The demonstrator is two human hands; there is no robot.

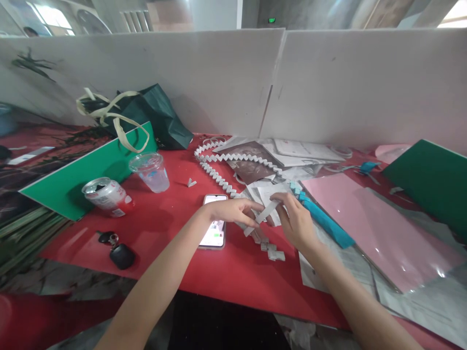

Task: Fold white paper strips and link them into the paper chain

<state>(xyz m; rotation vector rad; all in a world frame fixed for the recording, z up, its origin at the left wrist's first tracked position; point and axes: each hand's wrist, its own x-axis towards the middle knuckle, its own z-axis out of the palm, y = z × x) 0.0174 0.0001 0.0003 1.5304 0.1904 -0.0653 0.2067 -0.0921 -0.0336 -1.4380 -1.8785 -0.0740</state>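
Right there in the middle, between both hands, was the strip (269, 211), narrow, pale and slanting above the red table (204, 270)! It looked a light one, thin paper by all appearances, soft enough to crease under a fingertip, yet stiff enough to hold its line across the gap. Little slip in it, one would judge, but a sharp tug might well tear it. The ends seemed the place to take hold, thumb and finger flat on the faces.

And the fingers! The right hand (298, 221) had the upper end, thumb and forefinger nipped together on it, the other fingers bent below. Across to the left hand (235, 212): thumb and forefinger stood partly apart, tips at the lower stretch of the strip, the wrist over the phone (212, 240). Whether those tips gripped or merely brushed it was hard to say, blurred as they were.

Plenty of company around them, too! Just below lay some folded links (275, 254); beyond the hands the white chain (219, 178) zigzagged in a long loop, and beside the right hand a teal band (324, 221) ran along the pink sheet (383, 218). Cup (153, 179), can (107, 197) and keys (122, 255) sat off to the left.
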